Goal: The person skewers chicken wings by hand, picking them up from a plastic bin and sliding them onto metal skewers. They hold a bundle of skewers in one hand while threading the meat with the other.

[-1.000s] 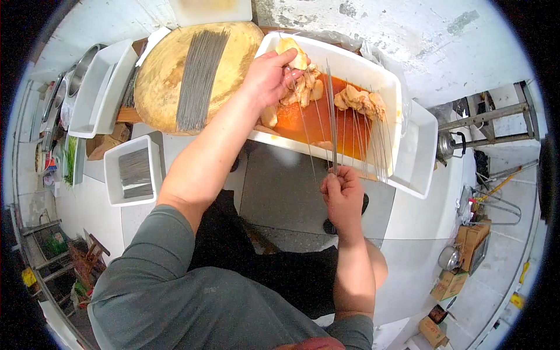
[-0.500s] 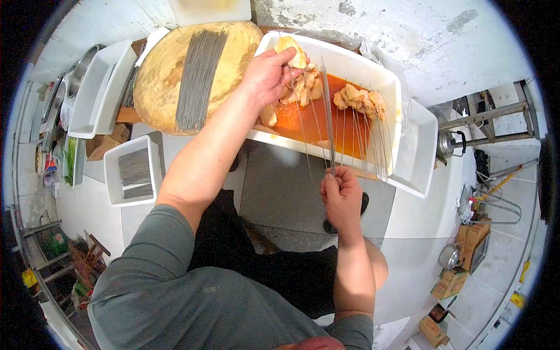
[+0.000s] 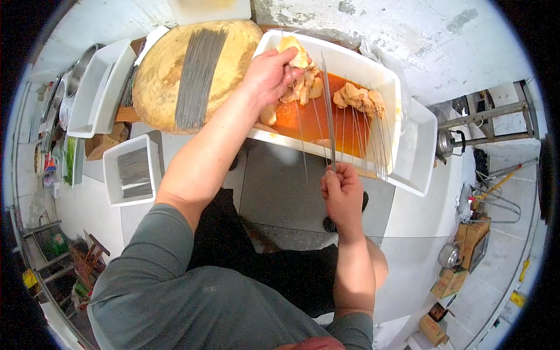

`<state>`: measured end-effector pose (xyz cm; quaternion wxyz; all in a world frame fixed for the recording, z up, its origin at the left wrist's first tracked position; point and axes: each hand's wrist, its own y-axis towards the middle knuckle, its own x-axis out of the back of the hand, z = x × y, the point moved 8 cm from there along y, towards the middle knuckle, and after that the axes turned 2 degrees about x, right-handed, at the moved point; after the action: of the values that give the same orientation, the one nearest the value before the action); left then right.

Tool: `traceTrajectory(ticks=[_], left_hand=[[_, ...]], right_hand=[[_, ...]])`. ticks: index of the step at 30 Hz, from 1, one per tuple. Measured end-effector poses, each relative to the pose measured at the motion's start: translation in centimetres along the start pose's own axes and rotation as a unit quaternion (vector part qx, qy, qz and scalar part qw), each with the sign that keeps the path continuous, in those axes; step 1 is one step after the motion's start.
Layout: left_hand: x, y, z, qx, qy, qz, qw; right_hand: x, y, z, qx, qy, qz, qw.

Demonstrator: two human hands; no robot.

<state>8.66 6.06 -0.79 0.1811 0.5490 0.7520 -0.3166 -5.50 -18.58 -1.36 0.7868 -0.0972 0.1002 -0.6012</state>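
Note:
My left hand (image 3: 273, 74) pinches a pale piece of meat (image 3: 293, 51) above the near-left part of a white tub (image 3: 389, 81). A thin metal skewer (image 3: 300, 125) runs down from the meat, its lower end hanging past the tub's front edge. In front of the tub, my right hand (image 3: 343, 189) is closed around the ends of a bundle of skewers (image 3: 332, 125) that point up over the red-orange marinade (image 3: 291, 121). More raw meat (image 3: 306, 87) lies below my left hand. Skewered meat (image 3: 361, 100) rests at the tub's right, with skewers reaching over the front rim.
A round wooden chopping board (image 3: 157, 81) on the left bears a thick row of skewers (image 3: 201, 79). Below it stands a small white bin (image 3: 156, 169) with more skewers. An elongated white container (image 3: 96, 111) is farther left; another white tub (image 3: 423, 146) adjoins on the right.
The skewer under the meat has shifted slightly, its lower end now a little lower and to the left. Both hands keep their holds and have barely moved.

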Motion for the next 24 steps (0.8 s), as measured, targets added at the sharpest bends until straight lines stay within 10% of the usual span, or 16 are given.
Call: traceTrajectory(ticks=[24], left_hand=[[-1.7, -1.4, -0.5, 0.016, 0.041, 0.054, 0.998]], right_hand=[[-0.1, 0.1, 0.0, 0.004, -0.017, 0.002, 1.0]])
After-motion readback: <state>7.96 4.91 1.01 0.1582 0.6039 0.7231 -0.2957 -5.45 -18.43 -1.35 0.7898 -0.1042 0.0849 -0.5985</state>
